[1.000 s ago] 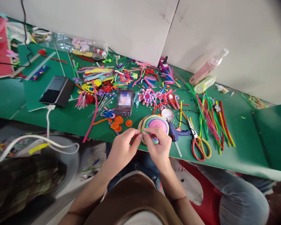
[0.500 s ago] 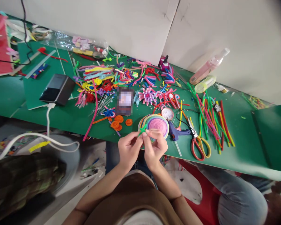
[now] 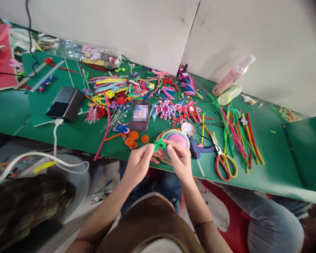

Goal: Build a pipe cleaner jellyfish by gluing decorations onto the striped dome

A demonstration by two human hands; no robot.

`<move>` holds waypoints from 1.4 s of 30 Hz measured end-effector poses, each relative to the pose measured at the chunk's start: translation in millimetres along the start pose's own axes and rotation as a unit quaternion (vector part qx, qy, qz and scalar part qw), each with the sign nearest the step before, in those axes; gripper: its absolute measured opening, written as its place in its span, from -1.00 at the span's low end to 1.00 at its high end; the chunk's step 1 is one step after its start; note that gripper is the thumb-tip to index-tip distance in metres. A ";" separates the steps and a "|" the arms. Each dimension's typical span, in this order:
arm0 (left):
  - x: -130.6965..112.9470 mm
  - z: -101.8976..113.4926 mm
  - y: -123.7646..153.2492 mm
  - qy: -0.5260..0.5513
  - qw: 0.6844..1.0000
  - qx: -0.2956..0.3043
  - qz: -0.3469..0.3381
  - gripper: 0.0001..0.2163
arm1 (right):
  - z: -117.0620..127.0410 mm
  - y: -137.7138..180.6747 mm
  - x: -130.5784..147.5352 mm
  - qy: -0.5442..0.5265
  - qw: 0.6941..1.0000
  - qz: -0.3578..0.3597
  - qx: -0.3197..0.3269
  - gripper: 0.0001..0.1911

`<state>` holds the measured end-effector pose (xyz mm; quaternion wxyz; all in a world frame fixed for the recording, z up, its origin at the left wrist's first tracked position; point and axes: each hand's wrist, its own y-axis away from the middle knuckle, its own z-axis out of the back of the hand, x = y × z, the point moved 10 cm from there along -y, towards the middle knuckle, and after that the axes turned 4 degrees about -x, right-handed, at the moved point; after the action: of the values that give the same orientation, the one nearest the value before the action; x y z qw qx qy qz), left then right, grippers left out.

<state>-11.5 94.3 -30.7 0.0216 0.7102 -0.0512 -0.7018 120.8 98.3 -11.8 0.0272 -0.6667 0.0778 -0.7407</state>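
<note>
Between my fingertips is a small looped piece of green pipe cleaner [image 3: 160, 144], held above the table's front edge. My left hand [image 3: 140, 160] pinches its left side with thumb and fingers. On its right side, my right hand [image 3: 180, 159] grips it the same way. Just behind lies a round, coiled, rainbow-coloured mat [image 3: 177, 138], partly covered by my hands. To the right of the mat are a dark blue glue gun [image 3: 200, 149] and scissors [image 3: 222, 160] with red and yellow handles. Orange coiled discs [image 3: 133, 135] lie to the left.
Loose pipe cleaners [image 3: 237, 131] and a pink bottle [image 3: 234, 75] are on the right. A heap of colourful pipe cleaners [image 3: 110, 84] spreads across the back. A phone [image 3: 140, 116] and a black box [image 3: 65, 103] with a white cable stand left. Another person's knee [image 3: 275, 226] shows at lower right.
My hands have moved slightly apart, and the green piece now shows open loops between them. My left hand has shifted a little left and my right hand right.
</note>
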 end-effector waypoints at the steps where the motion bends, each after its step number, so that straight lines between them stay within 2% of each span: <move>1: -1.7 0.1 0.1 0.004 1.000 0.015 0.003 -0.64 | 2.0 -0.4 0.7 0.003 1.000 0.002 0.005 -0.80; 4: -6.0 -2.1 2.5 -0.023 0.999 0.038 -0.002 -0.70 | 5.3 0.8 3.8 0.030 0.999 0.015 0.004 -0.80; 8: -8.7 -8.6 6.2 -0.074 0.995 0.061 -0.018 -0.72 | 8.3 4.1 18.6 0.125 0.989 0.076 -0.019 -0.79; 12: -19.2 -9.7 8.8 -0.145 0.986 0.050 -0.070 -0.74 | 11.3 7.4 35.3 0.192 0.971 0.133 -0.048 -0.79; 18: -41.1 -12.9 17.0 -0.222 0.961 0.007 -0.168 -0.80 | 8.7 9.9 48.1 0.200 0.962 0.180 -0.044 -0.82; 23: -55.1 -17.6 27.7 -0.305 0.913 -0.021 -0.271 -0.78 | 6.5 14.2 50.9 0.176 0.961 0.206 -0.053 -0.81; 25: -58.6 -17.8 30.6 -0.315 0.903 -0.025 -0.292 -0.77 | 3.8 14.3 51.0 0.174 0.962 0.208 -0.043 -0.81; 28: -55.8 -11.8 27.9 -0.282 0.923 -0.025 -0.259 -0.78 | 4.0 11.0 53.3 0.163 0.964 0.207 -0.034 -0.81; 31: -36.4 -4.0 18.6 -0.199 0.969 -0.003 -0.149 -0.84 | 2.6 5.9 55.0 0.182 0.961 0.206 -0.015 -0.83; 33: -26.4 2.8 14.5 -0.148 0.984 -0.012 -0.101 -0.84 | -3.2 4.6 54.4 0.210 0.955 0.210 0.016 -0.87; 36: -23.2 9.1 11.2 -0.139 0.985 -0.024 -0.094 -0.81 | -8.5 5.7 52.3 0.234 0.947 0.218 0.041 -0.91; 39: -16.3 5.9 7.1 -0.144 0.987 0.016 -0.071 -0.84 | -8.5 5.6 48.6 0.220 0.952 0.208 0.053 -0.84; 42: -3.1 0.3 2.1 -0.085 0.994 0.068 -0.017 -0.81 | -10.7 3.6 43.9 0.179 0.961 0.185 0.100 -0.82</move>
<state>-11.9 92.6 -27.4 -0.0438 0.6483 -0.0884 -0.7550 105.2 89.3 29.9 0.2156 -0.4907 0.1292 -0.8343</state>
